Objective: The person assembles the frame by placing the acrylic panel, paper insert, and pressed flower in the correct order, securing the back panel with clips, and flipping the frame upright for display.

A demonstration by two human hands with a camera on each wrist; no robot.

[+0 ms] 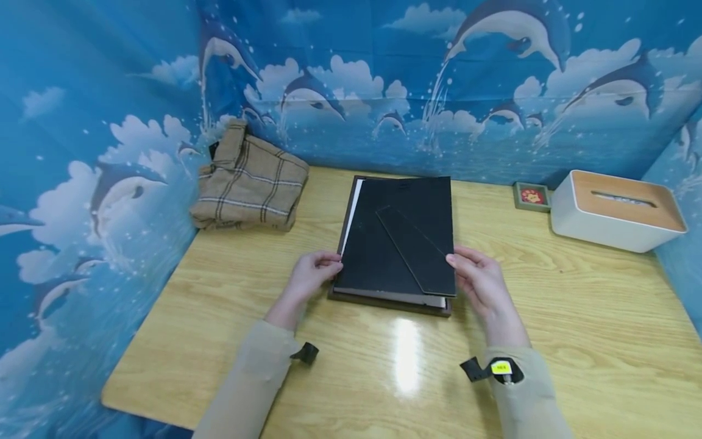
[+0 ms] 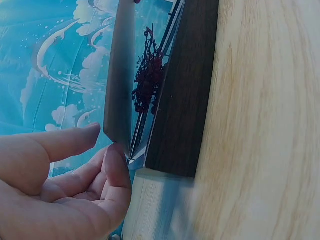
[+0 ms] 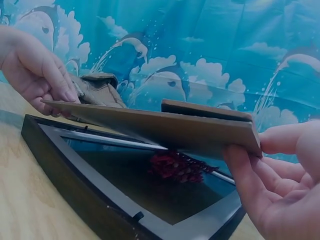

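A black picture-frame backing board (image 1: 378,244) with a fold-out stand leg (image 1: 411,256) is tilted over a dark wooden picture frame (image 1: 384,302), raised higher on its right. My right hand (image 1: 485,283) pinches the board's right edge, thumb above and fingers beneath. At the left edge, my left hand (image 1: 312,274) holds the board lightly between thumb and fingertips. Under the board, the right wrist view shows the frame's pale inner border (image 3: 100,182) and a dark red sprig (image 3: 177,167) inside. Most of the frame's inside is hidden from the head view.
Folded brown plaid cloth (image 1: 252,183) lies at the table's back left. Toward the back right stand a small green square box (image 1: 532,196) with a red picture and a white tissue box (image 1: 614,213) with a wooden lid. Dolphin-print curtains (image 1: 351,91) border the wooden table (image 1: 576,341).
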